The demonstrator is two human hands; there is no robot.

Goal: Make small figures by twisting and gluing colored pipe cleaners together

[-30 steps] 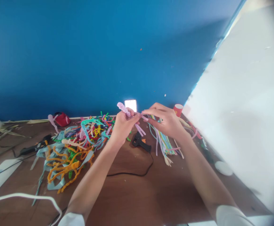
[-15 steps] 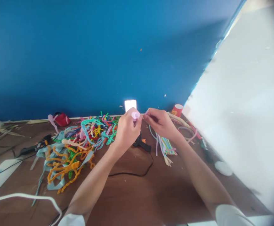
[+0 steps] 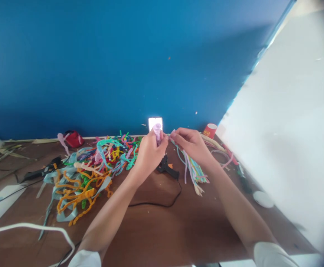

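Observation:
A lilac fuzzy pipe cleaner (image 3: 156, 128), wound into a thick coil at its top, rises out of my left hand (image 3: 149, 152), whose fingers are closed around it. My right hand (image 3: 192, 145) pinches a lilac end close to the left fingertips. Whether that end runs on into the coil is hidden between the fingers. Behind the hands a phone (image 3: 155, 120) with a bright screen leans by the wall. Under them lies a black hot glue gun (image 3: 168, 170), partly covered by my left hand. Pastel pipe cleaners (image 3: 197, 174) lie in a bundle below my right hand.
A tangled heap of coloured pipe cleaners (image 3: 91, 185) spreads over the left of the brown table (image 3: 162, 237). Another black tool (image 3: 41, 172) lies beyond it. At the back right stands a red paper cup (image 3: 210, 130); a white disc (image 3: 263, 199) lies nearer. A blue wall (image 3: 123, 66) closes the back.
The lilac coil now stands higher and more upright above my left hand. My right fingers have shifted slightly on the lilac end. Both hands otherwise stay in place.

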